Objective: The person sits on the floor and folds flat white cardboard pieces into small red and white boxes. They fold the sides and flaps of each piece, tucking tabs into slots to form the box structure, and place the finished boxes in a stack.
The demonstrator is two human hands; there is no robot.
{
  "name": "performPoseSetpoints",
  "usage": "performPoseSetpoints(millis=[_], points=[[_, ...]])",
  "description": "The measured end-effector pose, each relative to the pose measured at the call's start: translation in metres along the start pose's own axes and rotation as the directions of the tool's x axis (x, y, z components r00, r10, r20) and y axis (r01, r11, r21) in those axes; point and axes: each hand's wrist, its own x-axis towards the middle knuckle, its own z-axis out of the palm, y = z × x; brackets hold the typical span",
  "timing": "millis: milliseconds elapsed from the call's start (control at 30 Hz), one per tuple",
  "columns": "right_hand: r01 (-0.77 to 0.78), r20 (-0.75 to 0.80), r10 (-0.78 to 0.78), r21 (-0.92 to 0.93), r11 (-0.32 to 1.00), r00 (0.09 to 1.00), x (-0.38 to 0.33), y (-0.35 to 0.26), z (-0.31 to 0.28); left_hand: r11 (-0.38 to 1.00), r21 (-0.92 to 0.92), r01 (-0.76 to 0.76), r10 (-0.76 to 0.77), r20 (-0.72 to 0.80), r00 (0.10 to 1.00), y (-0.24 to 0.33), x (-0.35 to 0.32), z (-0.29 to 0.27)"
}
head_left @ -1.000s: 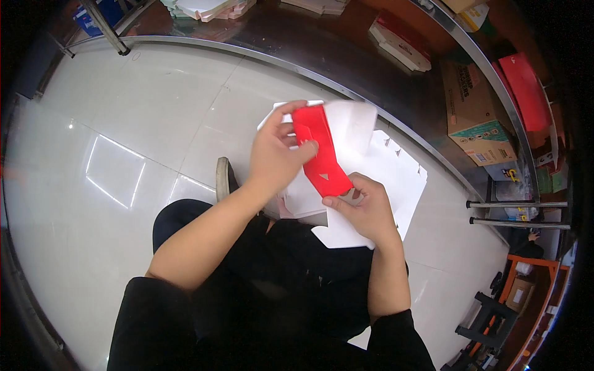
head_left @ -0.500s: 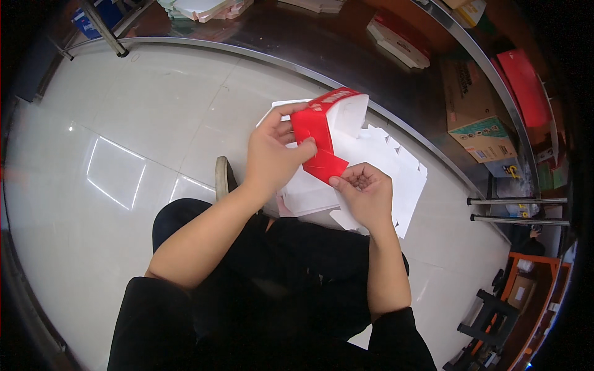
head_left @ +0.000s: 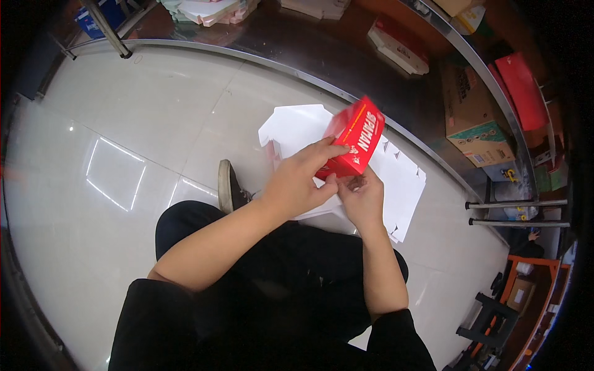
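Item: small red cardboard carton with white lettering (head_left: 352, 137), erected into box form, held tilted in the air above the lap, over a stack of flat white die-cut cardboard blanks (head_left: 402, 179) lying on the floor

Left hand (head_left: 296, 185): fingers laid along the carton's near side, thumb beneath, grip pressed together on the lower end

Right hand (head_left: 361, 196): below the carton, fingertips pinching at its bottom flap

Step in hand, as judged: closing the bottom end of the carton; the next move likely calls for tucking the flap squarely while the left hand steadies the walls

Surroundings: dark trousers, one dark shoe (head_left: 229, 185), glossy pale floor tiles (head_left: 124, 123), curved metal rail (head_left: 260, 59), brown cardboard boxes (head_left: 473, 117) and red flat packs (head_left: 523, 89) stacked at right
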Motion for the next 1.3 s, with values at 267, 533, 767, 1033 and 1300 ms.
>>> performPoseSetpoints(millis=[267,533,767,1033,1300], points=[[0.098,-0.118,-0.088,0.088,0.991,0.989,0.008,0.007,-0.014,0.912,-0.396,0.112,-0.067,0.126,0.990,0.005,-0.005,0.006],[0.433,0.104,-0.429,-0.401,0.807,0.897,0.013,0.007,-0.028,0.526,-0.656,0.541,-0.705,0.020,0.709,-0.014,0.035,-0.041],[0.497,0.135,-0.496,-0.464,0.733,0.858,0.015,0.012,-0.029,0.593,-0.504,0.628,-0.664,0.135,0.735,-0.036,0.043,-0.060],[0.433,-0.085,-0.505,-0.406,0.805,0.859,0.017,0.002,-0.031,0.560,-0.740,0.374,-0.721,-0.212,0.660,-0.070,0.061,-0.098],[0.273,0.089,-0.261,-0.448,0.851,0.961,0.025,0.032,-0.014,0.692,-0.614,0.380,-0.720,-0.627,0.298,-0.214,0.036,-0.112]])
